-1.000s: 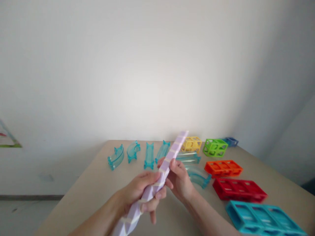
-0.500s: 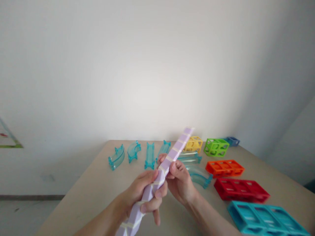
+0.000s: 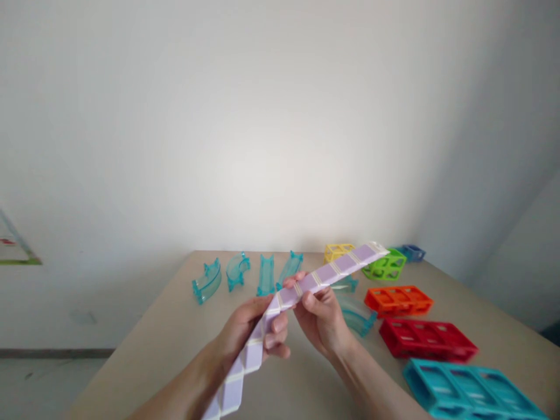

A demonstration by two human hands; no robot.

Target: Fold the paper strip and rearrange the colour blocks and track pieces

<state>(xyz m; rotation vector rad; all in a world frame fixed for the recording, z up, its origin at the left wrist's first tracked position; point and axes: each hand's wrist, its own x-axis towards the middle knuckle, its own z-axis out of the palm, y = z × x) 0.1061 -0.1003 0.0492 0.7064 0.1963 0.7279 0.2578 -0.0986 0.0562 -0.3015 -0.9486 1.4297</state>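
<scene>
While the left hand wraps the near half of a lilac segmented snake puzzle above the tabletop, the right hand pinches its far half. That far half has swung rightward, leaving a bend between the hands where it ran nearly straight; a joint has probably been turned. The segments look like smooth plastic wedges with whitish edges; beyond lies a translucent teal curved track.
</scene>
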